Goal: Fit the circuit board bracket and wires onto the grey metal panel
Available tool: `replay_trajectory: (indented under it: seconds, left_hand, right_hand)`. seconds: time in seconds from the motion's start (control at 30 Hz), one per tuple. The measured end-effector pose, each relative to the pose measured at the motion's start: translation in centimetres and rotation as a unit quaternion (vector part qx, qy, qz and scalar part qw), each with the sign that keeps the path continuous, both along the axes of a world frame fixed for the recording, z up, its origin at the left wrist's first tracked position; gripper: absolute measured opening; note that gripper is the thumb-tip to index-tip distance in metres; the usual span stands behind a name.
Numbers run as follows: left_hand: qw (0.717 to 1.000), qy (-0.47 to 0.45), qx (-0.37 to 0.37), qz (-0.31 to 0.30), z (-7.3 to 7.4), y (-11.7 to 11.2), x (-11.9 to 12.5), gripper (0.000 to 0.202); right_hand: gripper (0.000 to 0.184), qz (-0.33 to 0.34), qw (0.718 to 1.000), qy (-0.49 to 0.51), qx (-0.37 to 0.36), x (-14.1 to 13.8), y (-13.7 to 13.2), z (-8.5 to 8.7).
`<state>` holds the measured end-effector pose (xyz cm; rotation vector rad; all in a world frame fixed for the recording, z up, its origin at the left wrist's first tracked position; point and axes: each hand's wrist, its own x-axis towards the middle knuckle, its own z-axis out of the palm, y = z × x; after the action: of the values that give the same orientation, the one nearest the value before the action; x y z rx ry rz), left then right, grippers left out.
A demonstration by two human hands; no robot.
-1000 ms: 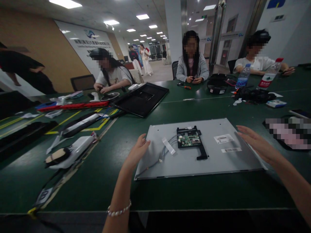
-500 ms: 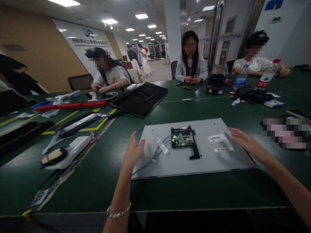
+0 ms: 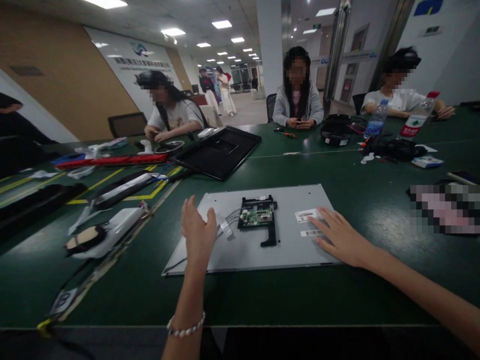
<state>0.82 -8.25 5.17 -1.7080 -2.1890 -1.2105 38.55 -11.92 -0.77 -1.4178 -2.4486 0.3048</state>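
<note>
A grey metal monitor back panel (image 3: pixel 285 245) lies flat on the green table (image 3: pixel 262 295) in front of me. A small green circuit board in a black frame (image 3: pixel 258 217) sits at its middle, with thin wires (image 3: pixel 229 220) running to its left. My left hand (image 3: pixel 197 235) is raised over the panel's left part, fingers apart, holding nothing. My right hand (image 3: pixel 339 239) lies flat and open on the panel's right side, beside two white labels (image 3: pixel 308 216).
A black monitor shell (image 3: pixel 219 151) lies further back. Plastic strips, cables and parts (image 3: pixel 105 220) crowd the left side. Two water bottles (image 3: pixel 375 120) and black gear (image 3: pixel 390 147) stand at the back right. Three people sit across the table.
The panel has slid to the left across the table. My right hand moved from the panel's right edge onto its surface; my left hand lifted off its left edge.
</note>
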Motion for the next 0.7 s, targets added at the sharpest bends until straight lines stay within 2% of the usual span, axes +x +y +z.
replay_trajectory:
  seconds: [0.17,0.4,0.7]
  left_hand:
    - [1.000,0.021,0.013,-0.004,-0.2,-0.1,0.0,0.053]
    - [0.998,0.053,0.005,-0.014,-0.2,-0.3,-0.6,0.048]
    - [0.993,0.103,-0.056,-0.012,-0.5,-0.4,-0.3,0.044]
  right_hand:
    - [0.060,0.062,0.998,0.000,-0.004,-3.8,1.1,0.6]
    - [0.068,0.079,0.996,-0.010,-0.045,-9.7,2.4,1.2]
    - [0.071,0.080,0.994,-0.006,-0.068,-13.6,2.8,2.4]
